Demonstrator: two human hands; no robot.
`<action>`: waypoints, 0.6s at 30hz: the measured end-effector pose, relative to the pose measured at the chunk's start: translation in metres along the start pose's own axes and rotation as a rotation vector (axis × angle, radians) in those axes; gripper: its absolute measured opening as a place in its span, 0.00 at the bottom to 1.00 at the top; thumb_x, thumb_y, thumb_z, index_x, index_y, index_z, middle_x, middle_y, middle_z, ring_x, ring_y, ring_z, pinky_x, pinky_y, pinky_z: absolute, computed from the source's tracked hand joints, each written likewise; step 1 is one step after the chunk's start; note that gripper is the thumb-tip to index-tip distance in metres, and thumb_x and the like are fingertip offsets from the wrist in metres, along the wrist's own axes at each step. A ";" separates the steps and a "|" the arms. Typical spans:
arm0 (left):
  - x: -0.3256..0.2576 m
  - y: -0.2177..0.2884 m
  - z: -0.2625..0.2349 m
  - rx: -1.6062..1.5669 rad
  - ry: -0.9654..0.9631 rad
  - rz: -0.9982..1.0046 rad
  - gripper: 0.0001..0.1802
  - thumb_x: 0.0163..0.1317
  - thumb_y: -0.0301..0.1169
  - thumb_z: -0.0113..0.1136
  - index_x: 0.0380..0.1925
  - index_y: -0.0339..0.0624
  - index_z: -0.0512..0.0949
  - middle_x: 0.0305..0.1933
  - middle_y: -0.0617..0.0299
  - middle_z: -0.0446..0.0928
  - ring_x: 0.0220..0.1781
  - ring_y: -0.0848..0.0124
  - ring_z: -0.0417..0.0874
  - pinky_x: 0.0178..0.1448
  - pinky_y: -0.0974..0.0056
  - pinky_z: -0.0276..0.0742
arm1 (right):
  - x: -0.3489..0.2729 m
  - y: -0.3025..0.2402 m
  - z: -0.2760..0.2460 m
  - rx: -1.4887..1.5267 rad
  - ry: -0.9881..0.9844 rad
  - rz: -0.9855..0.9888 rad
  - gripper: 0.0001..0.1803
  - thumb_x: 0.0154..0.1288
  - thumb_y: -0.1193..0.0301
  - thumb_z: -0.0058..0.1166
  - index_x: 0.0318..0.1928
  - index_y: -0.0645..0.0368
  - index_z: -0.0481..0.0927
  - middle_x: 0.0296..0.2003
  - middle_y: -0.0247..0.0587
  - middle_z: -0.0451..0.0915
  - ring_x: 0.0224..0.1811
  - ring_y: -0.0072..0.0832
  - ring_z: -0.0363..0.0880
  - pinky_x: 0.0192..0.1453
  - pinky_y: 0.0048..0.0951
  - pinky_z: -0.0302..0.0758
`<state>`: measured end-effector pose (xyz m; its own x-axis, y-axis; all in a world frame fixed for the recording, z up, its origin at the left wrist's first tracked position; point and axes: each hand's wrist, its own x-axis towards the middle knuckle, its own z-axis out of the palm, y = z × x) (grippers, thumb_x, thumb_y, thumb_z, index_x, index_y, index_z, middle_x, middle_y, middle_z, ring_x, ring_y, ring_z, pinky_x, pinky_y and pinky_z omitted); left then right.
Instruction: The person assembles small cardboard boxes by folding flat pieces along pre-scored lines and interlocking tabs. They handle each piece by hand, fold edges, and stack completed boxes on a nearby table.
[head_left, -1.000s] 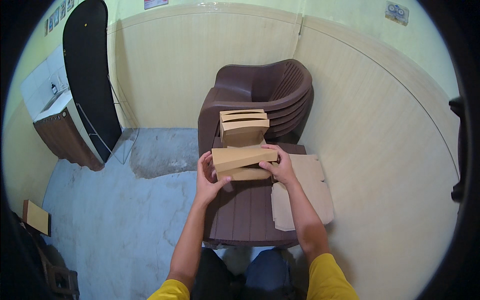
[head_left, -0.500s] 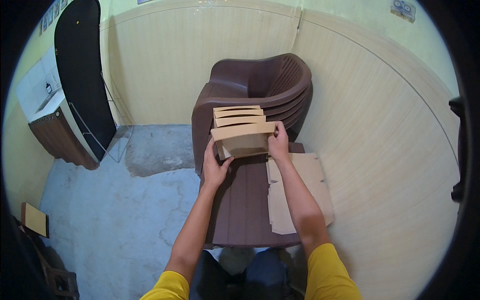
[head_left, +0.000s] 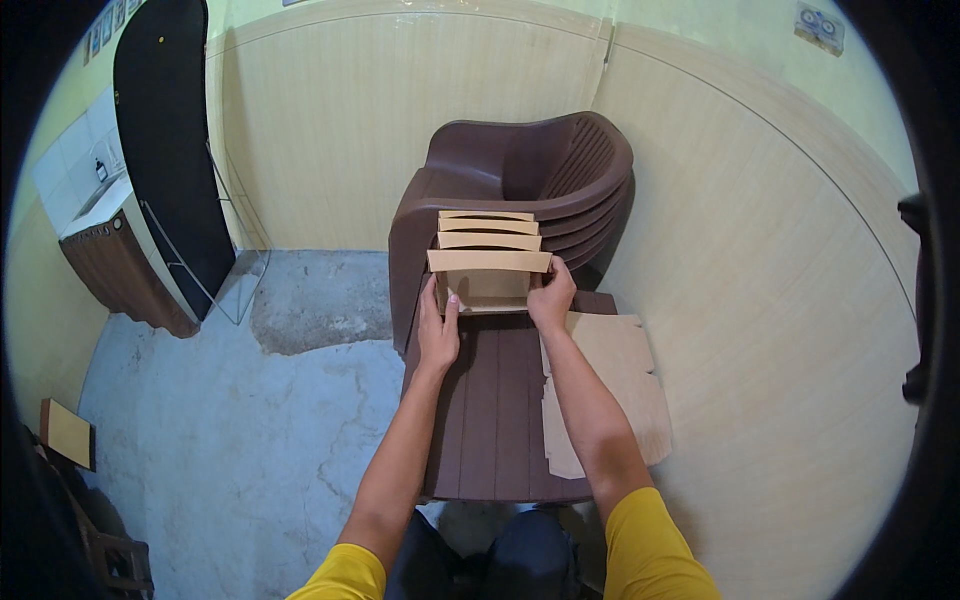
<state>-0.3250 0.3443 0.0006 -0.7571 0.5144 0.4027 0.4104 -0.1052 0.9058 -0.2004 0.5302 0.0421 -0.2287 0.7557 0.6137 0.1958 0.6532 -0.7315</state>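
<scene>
A small brown cardboard box [head_left: 485,286] stands at the far end of the brown table [head_left: 478,420], its open side toward me. My left hand [head_left: 438,328] closes on its left side, the thumb at the lower edge of the opening. At the opposite side my right hand [head_left: 551,297] grips the box near its top right corner. Directly behind it stand several similar cardboard boxes [head_left: 488,241] in a row, only their upper edges showing. Flat die-cut cardboard sheets [head_left: 612,405] lie on the table's right side, partly covered by my right forearm.
Beyond the table rises a stack of brown plastic chairs [head_left: 468,152] in the wall corner. The panelled wall [head_left: 760,330] runs close along the right. At the left, a tall black board [head_left: 165,150] with metal legs leans near a sink counter [head_left: 125,260].
The front box has been straightened and pushed back a little toward the row behind it. My left thumb has moved up to the box opening. The view has shifted slightly.
</scene>
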 end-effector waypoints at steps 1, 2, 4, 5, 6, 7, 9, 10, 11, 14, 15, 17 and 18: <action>0.000 0.000 0.000 -0.002 -0.014 -0.023 0.37 0.85 0.43 0.54 0.84 0.34 0.60 0.84 0.37 0.65 0.85 0.43 0.67 0.87 0.47 0.62 | -0.001 0.003 0.002 0.006 0.007 -0.049 0.14 0.70 0.78 0.63 0.55 0.63 0.84 0.48 0.52 0.88 0.52 0.53 0.88 0.58 0.44 0.82; -0.001 -0.001 0.000 0.000 -0.028 0.005 0.37 0.85 0.43 0.54 0.85 0.36 0.59 0.84 0.38 0.65 0.85 0.43 0.67 0.87 0.47 0.62 | -0.002 0.006 0.005 0.013 0.013 -0.098 0.14 0.71 0.77 0.63 0.56 0.62 0.84 0.49 0.53 0.88 0.55 0.54 0.88 0.59 0.46 0.82; -0.001 -0.001 -0.002 -0.003 -0.066 0.045 0.37 0.85 0.43 0.53 0.87 0.40 0.58 0.84 0.38 0.66 0.85 0.43 0.68 0.87 0.47 0.63 | 0.003 0.009 0.010 -0.097 -0.015 -0.184 0.15 0.71 0.76 0.62 0.57 0.62 0.84 0.52 0.54 0.88 0.58 0.55 0.87 0.62 0.48 0.82; 0.000 -0.001 -0.003 0.010 -0.067 0.061 0.38 0.85 0.43 0.53 0.87 0.42 0.57 0.84 0.38 0.67 0.85 0.43 0.68 0.86 0.47 0.64 | 0.004 0.008 0.012 -0.226 -0.065 -0.173 0.15 0.71 0.76 0.61 0.57 0.62 0.84 0.52 0.54 0.88 0.59 0.55 0.87 0.63 0.49 0.83; 0.000 -0.001 -0.003 0.023 -0.067 0.067 0.38 0.85 0.43 0.53 0.88 0.44 0.57 0.83 0.39 0.68 0.85 0.43 0.69 0.86 0.47 0.64 | 0.004 0.007 0.013 -0.365 -0.138 -0.123 0.16 0.71 0.76 0.61 0.57 0.62 0.84 0.53 0.54 0.87 0.61 0.55 0.86 0.64 0.50 0.83; 0.000 -0.001 -0.003 0.035 -0.068 0.065 0.38 0.84 0.44 0.53 0.88 0.46 0.56 0.82 0.39 0.70 0.84 0.43 0.70 0.85 0.46 0.65 | 0.007 0.004 0.012 -0.414 -0.183 -0.065 0.17 0.70 0.74 0.61 0.58 0.61 0.85 0.54 0.54 0.88 0.61 0.57 0.86 0.65 0.51 0.84; 0.000 0.000 -0.003 0.030 -0.093 -0.003 0.40 0.83 0.45 0.54 0.88 0.47 0.56 0.80 0.40 0.72 0.81 0.41 0.73 0.83 0.45 0.67 | 0.006 -0.001 0.001 -0.486 -0.196 -0.042 0.19 0.69 0.74 0.60 0.59 0.60 0.85 0.54 0.55 0.88 0.61 0.58 0.85 0.64 0.51 0.84; -0.001 0.000 -0.002 0.028 -0.107 -0.042 0.40 0.83 0.46 0.54 0.89 0.47 0.56 0.79 0.40 0.74 0.79 0.40 0.74 0.82 0.45 0.68 | 0.004 -0.004 -0.003 -0.541 -0.223 0.017 0.19 0.68 0.74 0.60 0.59 0.60 0.85 0.54 0.56 0.88 0.61 0.59 0.85 0.64 0.52 0.84; -0.001 0.000 -0.001 0.041 -0.111 -0.053 0.41 0.83 0.46 0.55 0.89 0.48 0.56 0.79 0.40 0.74 0.78 0.40 0.75 0.81 0.45 0.68 | 0.006 -0.006 -0.004 -0.530 -0.258 0.010 0.20 0.67 0.75 0.60 0.60 0.60 0.85 0.54 0.58 0.88 0.61 0.61 0.85 0.65 0.52 0.84; -0.003 0.001 0.003 0.105 -0.087 0.008 0.41 0.82 0.48 0.57 0.89 0.51 0.58 0.76 0.41 0.76 0.73 0.42 0.77 0.79 0.44 0.69 | 0.016 -0.003 -0.009 -0.471 -0.363 0.041 0.23 0.65 0.75 0.61 0.61 0.62 0.84 0.55 0.64 0.88 0.62 0.65 0.85 0.67 0.55 0.83; -0.004 0.001 0.003 0.148 -0.044 0.091 0.41 0.81 0.49 0.57 0.88 0.52 0.59 0.75 0.41 0.77 0.70 0.43 0.77 0.78 0.44 0.69 | 0.018 -0.001 -0.010 -0.424 -0.402 0.078 0.23 0.64 0.75 0.60 0.61 0.62 0.84 0.56 0.66 0.88 0.63 0.65 0.84 0.67 0.55 0.83; -0.007 0.002 -0.001 0.277 0.016 0.186 0.41 0.80 0.50 0.58 0.88 0.53 0.60 0.69 0.43 0.78 0.67 0.45 0.77 0.76 0.45 0.69 | 0.022 0.003 -0.013 -0.391 -0.468 0.119 0.23 0.64 0.75 0.59 0.60 0.64 0.83 0.56 0.69 0.87 0.64 0.66 0.84 0.69 0.56 0.82; -0.009 0.002 -0.006 0.358 0.030 0.197 0.41 0.80 0.50 0.59 0.88 0.54 0.61 0.66 0.45 0.78 0.65 0.47 0.77 0.75 0.46 0.69 | 0.023 0.004 -0.017 -0.408 -0.493 0.123 0.24 0.64 0.75 0.59 0.61 0.65 0.83 0.57 0.71 0.87 0.64 0.66 0.84 0.69 0.56 0.82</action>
<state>-0.3203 0.3348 -0.0009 -0.6582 0.4888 0.5726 0.6963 0.1062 0.7099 -0.1891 0.5513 0.0587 -0.5729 0.7795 0.2533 0.5730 0.6019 -0.5562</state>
